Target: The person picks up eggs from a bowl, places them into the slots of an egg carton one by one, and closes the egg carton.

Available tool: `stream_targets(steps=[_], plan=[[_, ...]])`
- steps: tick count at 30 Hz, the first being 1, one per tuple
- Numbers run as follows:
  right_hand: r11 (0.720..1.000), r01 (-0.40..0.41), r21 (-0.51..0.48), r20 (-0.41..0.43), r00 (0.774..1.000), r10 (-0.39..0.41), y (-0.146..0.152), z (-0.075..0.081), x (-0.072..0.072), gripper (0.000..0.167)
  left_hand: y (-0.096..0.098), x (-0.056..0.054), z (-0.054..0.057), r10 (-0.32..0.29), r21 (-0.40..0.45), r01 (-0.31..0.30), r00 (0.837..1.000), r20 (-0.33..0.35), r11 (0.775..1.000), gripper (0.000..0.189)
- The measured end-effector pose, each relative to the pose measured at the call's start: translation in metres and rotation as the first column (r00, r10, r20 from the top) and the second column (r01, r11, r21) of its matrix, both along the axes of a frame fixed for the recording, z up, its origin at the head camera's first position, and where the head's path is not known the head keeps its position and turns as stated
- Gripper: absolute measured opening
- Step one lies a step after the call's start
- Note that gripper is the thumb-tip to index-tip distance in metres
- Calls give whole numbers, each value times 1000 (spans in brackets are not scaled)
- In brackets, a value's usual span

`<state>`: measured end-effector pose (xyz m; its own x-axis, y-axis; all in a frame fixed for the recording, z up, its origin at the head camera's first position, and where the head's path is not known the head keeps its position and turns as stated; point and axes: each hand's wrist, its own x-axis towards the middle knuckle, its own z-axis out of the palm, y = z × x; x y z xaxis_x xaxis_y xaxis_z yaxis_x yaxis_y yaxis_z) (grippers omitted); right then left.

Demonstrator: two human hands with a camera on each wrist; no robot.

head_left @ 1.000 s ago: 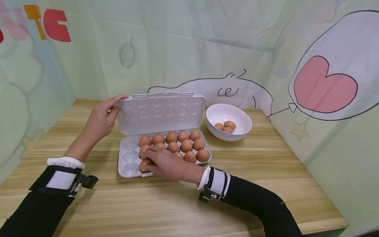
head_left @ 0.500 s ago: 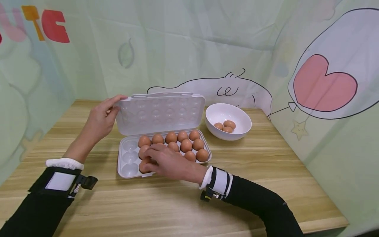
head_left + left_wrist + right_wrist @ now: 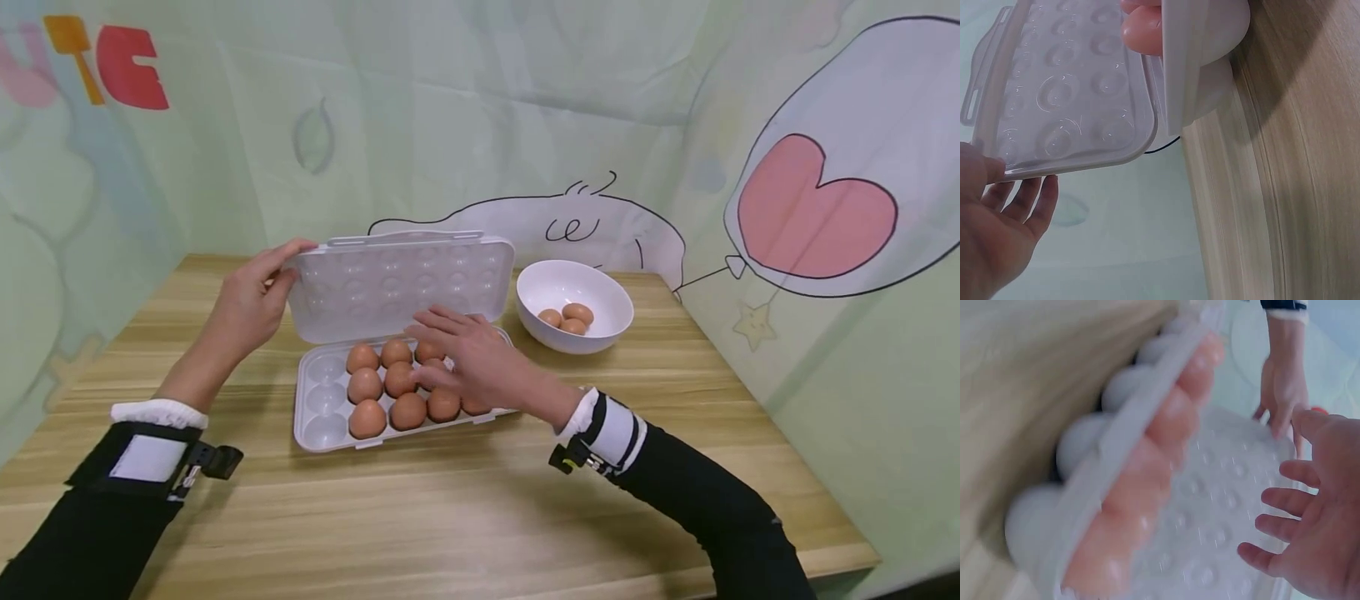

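Note:
A white plastic egg carton (image 3: 326, 400) stands with its dimpled lid (image 3: 397, 287) raised. Brown eggs (image 3: 367, 419) fill most of its cups, while the cups in the leftmost column hold none. At the lid's upper left corner my left hand (image 3: 247, 304) pinches the edge; the left wrist view shows the thumb on the inner face of the lid (image 3: 1079, 81) and the fingers behind. My right hand (image 3: 491, 362) hovers over the carton's right half, fingers spread and holding nothing, and hides some eggs there. In the right wrist view that hand (image 3: 1329, 506) shows extended fingers.
A white bowl (image 3: 570, 342) with 3 brown eggs (image 3: 577, 313) in it stands behind the carton to the right. Everything rests on a wooden table (image 3: 420, 508). Printed fabric walls (image 3: 450, 125) close off the back and both sides.
My right hand has lifted off the eggs at the carton's front left and moved right and back, its fingers spreading. My left hand still holds the lid up.

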<state>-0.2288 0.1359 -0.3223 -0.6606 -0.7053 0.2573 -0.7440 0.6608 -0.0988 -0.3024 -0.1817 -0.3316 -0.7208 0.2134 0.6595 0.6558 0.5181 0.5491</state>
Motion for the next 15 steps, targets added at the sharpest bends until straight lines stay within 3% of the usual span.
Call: stream_targets(steps=[4, 15], plan=[[1000, 18, -10, 12, 1000, -18, 21, 13, -5, 62, -1, 1, 0, 10, -16, -10, 1000, -5, 1000, 37], [969, 243, 29, 65, 967, -245, 78, 39, -25, 66, 1, 3, 3, 21, -27, -21, 999, 28, 999, 38]])
